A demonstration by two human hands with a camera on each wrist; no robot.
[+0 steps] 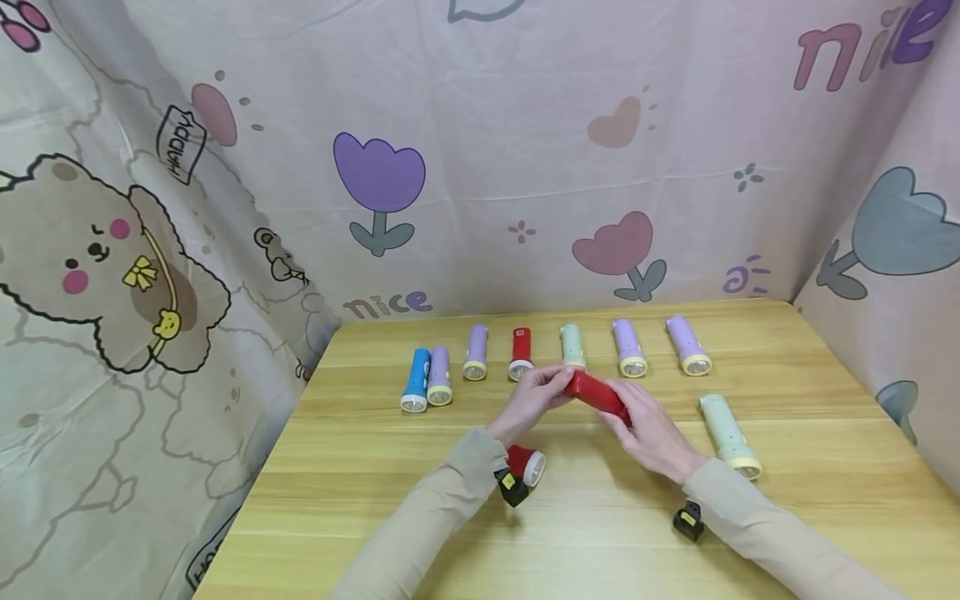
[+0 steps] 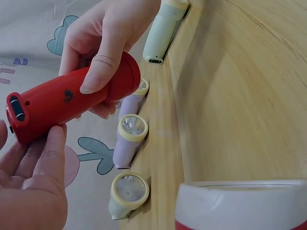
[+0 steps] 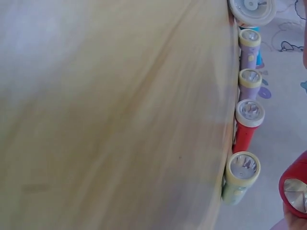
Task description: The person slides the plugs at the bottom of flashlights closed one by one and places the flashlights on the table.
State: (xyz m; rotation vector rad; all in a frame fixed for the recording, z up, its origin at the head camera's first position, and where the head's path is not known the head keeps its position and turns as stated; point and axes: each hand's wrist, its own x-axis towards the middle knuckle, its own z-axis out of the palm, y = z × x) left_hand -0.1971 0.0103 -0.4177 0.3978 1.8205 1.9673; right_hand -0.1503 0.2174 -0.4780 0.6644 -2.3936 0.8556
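Note:
A red flashlight (image 1: 597, 393) is held above the table between both hands. My right hand (image 1: 652, 429) grips its head end, the thumb lying along the body in the left wrist view. At the tail end, my left hand (image 1: 532, 402) holds it between fingers and thumb. The tail (image 2: 17, 111) shows a dark slot with metal prongs. Below my left wrist lies another red flashlight (image 1: 525, 463) with a white rim, partly hidden by the sleeve and wrist camera. To the right of my right hand lies a light green flashlight (image 1: 726, 433).
Along the back of the wooden table (image 1: 360, 500) lie a blue flashlight (image 1: 417, 375), several purple flashlights (image 1: 477, 346), a red flashlight (image 1: 522, 343) and a light green flashlight (image 1: 572, 340), lenses facing me. A printed cloth (image 1: 487, 167) hangs behind.

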